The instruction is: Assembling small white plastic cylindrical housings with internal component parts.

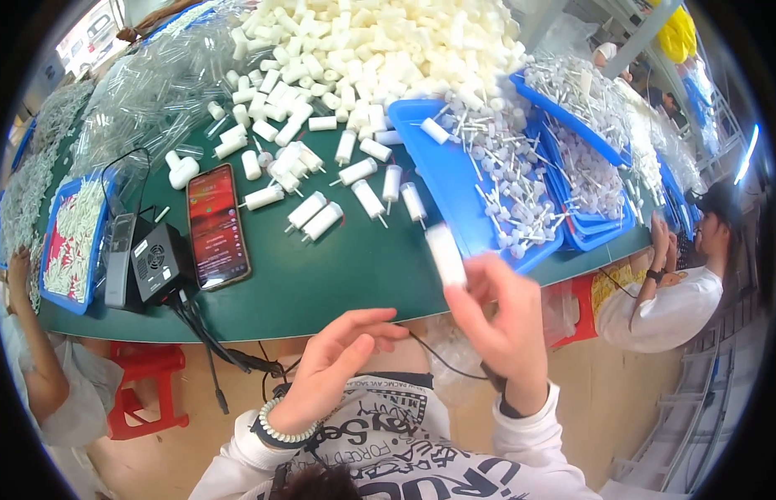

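A white cylinder is pinched at its near end by the thumb and fingers of my right hand. It tilts at the table's front, beside the near corner of a blue tray. My left hand hovers at the table edge with fingers apart and nothing in it. On the green table, several white cylinders with thin stems lie scattered. Small pale pieces with thin stems fill much of the tray.
A phone and a black box with cables stand to the left. Behind are a heap of white cylinders and a pile of clear tubes. More blue trays are stacked at right. People sit at both sides.
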Motion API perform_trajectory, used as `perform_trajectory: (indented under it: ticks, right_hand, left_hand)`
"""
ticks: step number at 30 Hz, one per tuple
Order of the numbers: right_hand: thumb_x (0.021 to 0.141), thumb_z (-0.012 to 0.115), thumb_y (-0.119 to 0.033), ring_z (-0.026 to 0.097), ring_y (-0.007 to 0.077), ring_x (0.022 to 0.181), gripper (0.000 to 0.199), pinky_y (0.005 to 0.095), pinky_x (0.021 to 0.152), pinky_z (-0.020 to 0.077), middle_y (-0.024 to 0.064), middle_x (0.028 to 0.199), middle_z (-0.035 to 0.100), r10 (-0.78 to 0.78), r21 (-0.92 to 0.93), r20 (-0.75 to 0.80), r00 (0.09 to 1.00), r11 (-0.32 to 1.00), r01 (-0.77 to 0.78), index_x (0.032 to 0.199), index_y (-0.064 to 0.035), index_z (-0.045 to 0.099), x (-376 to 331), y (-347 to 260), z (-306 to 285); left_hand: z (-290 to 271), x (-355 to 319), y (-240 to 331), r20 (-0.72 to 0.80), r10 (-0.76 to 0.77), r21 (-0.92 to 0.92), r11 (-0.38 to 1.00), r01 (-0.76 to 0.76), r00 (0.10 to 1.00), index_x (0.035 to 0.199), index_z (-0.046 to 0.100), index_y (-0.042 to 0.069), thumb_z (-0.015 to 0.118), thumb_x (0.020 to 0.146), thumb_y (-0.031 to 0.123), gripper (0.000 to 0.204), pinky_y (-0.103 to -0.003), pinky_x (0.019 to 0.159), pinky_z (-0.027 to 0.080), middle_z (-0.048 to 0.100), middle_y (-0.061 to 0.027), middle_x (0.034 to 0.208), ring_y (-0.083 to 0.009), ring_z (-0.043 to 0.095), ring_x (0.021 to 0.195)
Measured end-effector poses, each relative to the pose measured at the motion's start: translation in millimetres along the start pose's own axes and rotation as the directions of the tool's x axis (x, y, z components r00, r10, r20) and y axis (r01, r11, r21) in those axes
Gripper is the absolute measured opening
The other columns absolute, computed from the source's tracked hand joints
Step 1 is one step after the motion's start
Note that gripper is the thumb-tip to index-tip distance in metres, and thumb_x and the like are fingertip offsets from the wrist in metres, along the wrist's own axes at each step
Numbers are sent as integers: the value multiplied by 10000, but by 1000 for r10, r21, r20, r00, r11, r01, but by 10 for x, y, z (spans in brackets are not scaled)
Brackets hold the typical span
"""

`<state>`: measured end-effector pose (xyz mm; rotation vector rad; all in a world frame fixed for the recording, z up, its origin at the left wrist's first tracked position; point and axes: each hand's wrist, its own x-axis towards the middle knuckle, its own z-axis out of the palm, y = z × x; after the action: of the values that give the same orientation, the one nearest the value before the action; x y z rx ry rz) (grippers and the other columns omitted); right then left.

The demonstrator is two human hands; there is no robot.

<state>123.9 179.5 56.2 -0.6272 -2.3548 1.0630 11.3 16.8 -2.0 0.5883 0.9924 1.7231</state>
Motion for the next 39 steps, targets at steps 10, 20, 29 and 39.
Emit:
perform_trajectory:
  ticks: [10, 20, 29, 39]
  right_hand:
    - [772, 611, -273, 606, 329, 683, 305, 406, 609, 478, 161, 725, 619, 31, -499, -58, 998, 865, -56, 863, 12, 553, 1216, -70, 955]
    - [721, 575, -141, 600, 307, 879, 193, 393, 737, 490, 176, 919, 611, -39, -621, 100, 994, 779, 93, 883, -42, 612, 2353, 175, 1260]
    - [724, 581, -171, 598, 324, 721, 232, 430, 632, 465, 136, 715, 611, -193, -554, 135, 972, 799, 236, 921, -53, 547, 1673, -452, 900]
    - [700, 658, -139, 590, 255, 731, 251, 316, 618, 480, 97, 843, 575, -300, 214, 431, 851, 950, 227, 888, -21, 541, 321, -115, 80]
  left_hand:
    - [-136, -161, 72, 10, -124, 116, 986, 122, 992, 1149, 487, -17, 475, 904, 122, 282, -263, 855, 393, 580, -97, 1044, -131, 517, 986]
    - [-144, -225, 125, -23, -75, 161, 984, 78, 997, 1107, 515, -45, 471, 884, 88, 263, -271, 861, 411, 599, -126, 1011, -155, 547, 952]
    - [-244, -228, 131, -259, 171, -3, 984, -178, 951, 1272, 339, -16, 450, 892, 68, 404, -278, 820, 435, 586, -158, 993, -157, 553, 869]
    - [-72, 16, 18, -272, 161, 91, 986, -142, 949, 1081, 532, -45, 548, 832, 6, 255, -265, 795, 465, 597, -84, 966, -145, 577, 881]
